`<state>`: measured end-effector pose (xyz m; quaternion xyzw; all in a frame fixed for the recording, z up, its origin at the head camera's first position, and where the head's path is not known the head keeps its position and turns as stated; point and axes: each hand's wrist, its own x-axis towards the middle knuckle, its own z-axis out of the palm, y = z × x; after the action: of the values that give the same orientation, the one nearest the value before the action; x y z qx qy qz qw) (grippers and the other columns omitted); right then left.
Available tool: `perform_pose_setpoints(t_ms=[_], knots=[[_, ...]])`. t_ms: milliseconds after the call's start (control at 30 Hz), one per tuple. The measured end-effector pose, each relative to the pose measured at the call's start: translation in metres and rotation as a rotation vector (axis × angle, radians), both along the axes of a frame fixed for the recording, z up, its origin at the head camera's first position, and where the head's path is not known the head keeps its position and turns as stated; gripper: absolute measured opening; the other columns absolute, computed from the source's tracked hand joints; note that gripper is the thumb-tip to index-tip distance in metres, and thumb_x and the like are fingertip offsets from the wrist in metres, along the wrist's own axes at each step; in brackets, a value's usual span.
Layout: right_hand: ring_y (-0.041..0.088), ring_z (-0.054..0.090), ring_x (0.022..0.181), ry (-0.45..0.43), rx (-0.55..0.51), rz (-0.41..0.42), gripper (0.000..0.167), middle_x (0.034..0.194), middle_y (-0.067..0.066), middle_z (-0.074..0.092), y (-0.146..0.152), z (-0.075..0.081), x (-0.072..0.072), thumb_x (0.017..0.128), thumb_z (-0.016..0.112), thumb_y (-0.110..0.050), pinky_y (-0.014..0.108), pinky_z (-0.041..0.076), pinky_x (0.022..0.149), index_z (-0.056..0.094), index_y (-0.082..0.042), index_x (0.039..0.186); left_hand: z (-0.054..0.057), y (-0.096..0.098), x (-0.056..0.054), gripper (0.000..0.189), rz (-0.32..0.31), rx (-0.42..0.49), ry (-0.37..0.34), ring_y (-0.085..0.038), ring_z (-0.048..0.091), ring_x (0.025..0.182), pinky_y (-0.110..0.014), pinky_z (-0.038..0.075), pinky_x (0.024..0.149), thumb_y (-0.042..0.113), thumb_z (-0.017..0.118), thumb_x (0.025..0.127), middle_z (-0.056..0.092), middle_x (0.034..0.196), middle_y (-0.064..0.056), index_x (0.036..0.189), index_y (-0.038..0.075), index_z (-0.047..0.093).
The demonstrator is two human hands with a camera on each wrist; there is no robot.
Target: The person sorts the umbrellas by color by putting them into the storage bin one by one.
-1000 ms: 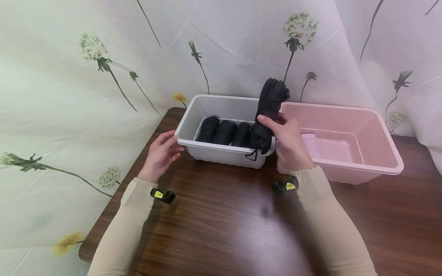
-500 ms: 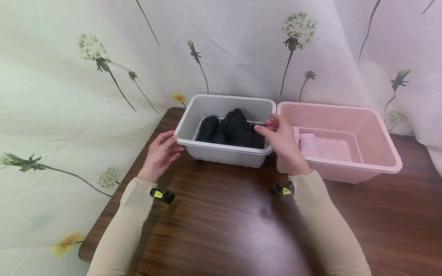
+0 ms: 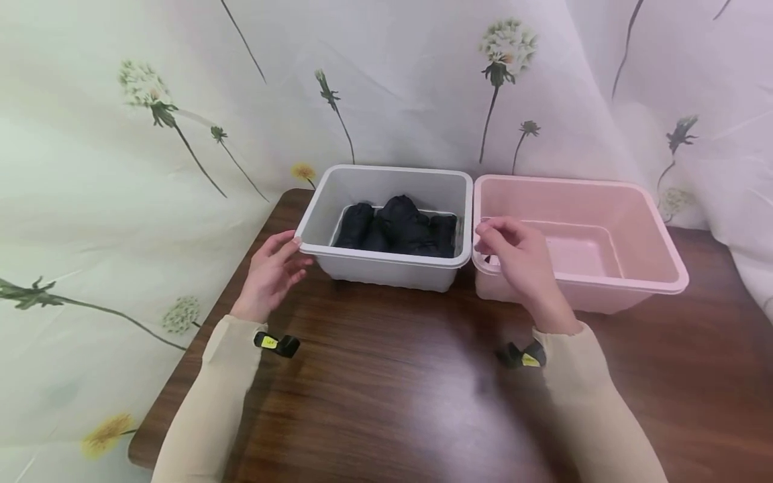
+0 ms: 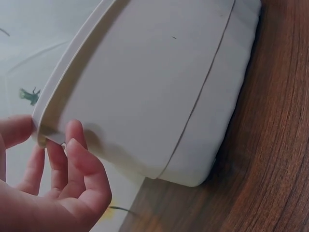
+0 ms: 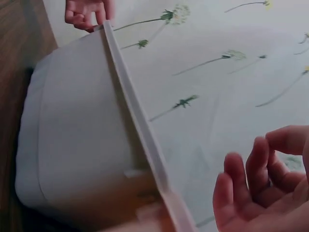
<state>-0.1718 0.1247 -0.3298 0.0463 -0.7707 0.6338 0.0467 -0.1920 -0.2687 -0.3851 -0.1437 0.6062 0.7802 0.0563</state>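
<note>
My left hand (image 3: 272,275) pinches the front left corner of a light grey plastic bin (image 3: 386,268). In the left wrist view its thumb is over the rim, with fingers beneath. Several black rolled fabric bundles lie inside the bin; one crumpled black bundle (image 3: 403,218) rests on top of the others. My right hand (image 3: 524,258) is over the left end of a pink bin (image 3: 646,208), fingers loosely bent. In the right wrist view, the right hand (image 5: 265,193) holds nothing, thumb and index fingertip close together. It hides the bin's left end.
Both bins stand side by side on a dark wooden table (image 3: 374,376), close to a white curtain (image 3: 410,80) printed with dandelions. The table's left edge runs beside my left forearm. A strap with a black device (image 3: 278,343) sits on each wrist.
The black bundle has gone from my right hand onto the other bundles in the grey bin. My right hand let go and moved right, over the pink bin. The left hand keeps its grip.
</note>
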Motion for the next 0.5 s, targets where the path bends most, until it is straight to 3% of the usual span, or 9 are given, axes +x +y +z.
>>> perform_pose_setpoints(t_ms=[167, 267, 367, 433, 500], knots=[[0.008, 0.062, 0.069, 0.051, -0.145, 0.034, 0.013, 0.071, -0.009, 0.064, 0.027, 0.011, 0.027, 0.096, 0.061, -0.016, 0.017, 0.052, 0.073, 0.066, -0.008, 0.088, 0.000, 0.000, 0.002, 0.033, 0.020, -0.008, 0.002, -0.012, 0.067, 0.074, -0.024, 0.051, 0.067, 0.029, 0.069, 0.090, 0.056, 0.113, 0.002, 0.118, 0.023, 0.052], [0.012, 0.062, 0.071, 0.082, -0.232, 0.050, 0.012, 0.074, -0.003, 0.064, 0.043, 0.017, 0.045, 0.095, 0.061, -0.012, 0.019, 0.053, 0.075, 0.067, -0.007, 0.086, -0.001, -0.003, 0.007, 0.033, 0.038, -0.018, 0.013, -0.011, 0.067, 0.073, -0.024, 0.051, 0.067, 0.030, 0.069, 0.090, 0.055, 0.115, 0.002, 0.118, 0.024, 0.052], [0.013, 0.062, 0.072, 0.115, -0.235, 0.032, 0.012, 0.074, 0.000, 0.065, 0.058, 0.023, 0.063, 0.094, 0.060, -0.008, 0.019, 0.051, 0.073, 0.067, -0.003, 0.086, -0.001, -0.008, 0.014, 0.033, 0.067, -0.044, 0.033, -0.011, 0.067, 0.071, -0.023, 0.051, 0.065, 0.030, 0.068, 0.091, 0.055, 0.114, 0.003, 0.118, 0.023, 0.051], [0.012, 0.061, 0.070, 0.151, -0.183, 0.018, 0.012, 0.072, 0.001, 0.065, 0.069, 0.027, 0.073, 0.093, 0.060, -0.003, 0.018, 0.050, 0.070, 0.066, 0.001, 0.084, -0.002, -0.009, 0.019, 0.031, 0.111, -0.146, 0.074, -0.010, 0.066, 0.070, -0.022, 0.051, 0.062, 0.030, 0.065, 0.092, 0.058, 0.110, 0.003, 0.119, 0.022, 0.052], [0.009, 0.060, 0.070, 0.178, -0.052, -0.022, 0.012, 0.069, -0.002, 0.066, 0.081, 0.029, 0.083, 0.093, 0.061, -0.002, 0.017, 0.047, 0.068, 0.066, 0.000, 0.082, -0.003, -0.006, 0.024, 0.030, 0.162, -0.349, 0.157, -0.007, 0.064, 0.071, -0.019, 0.050, 0.061, 0.030, 0.061, 0.096, 0.058, 0.105, 0.004, 0.121, 0.018, 0.053]])
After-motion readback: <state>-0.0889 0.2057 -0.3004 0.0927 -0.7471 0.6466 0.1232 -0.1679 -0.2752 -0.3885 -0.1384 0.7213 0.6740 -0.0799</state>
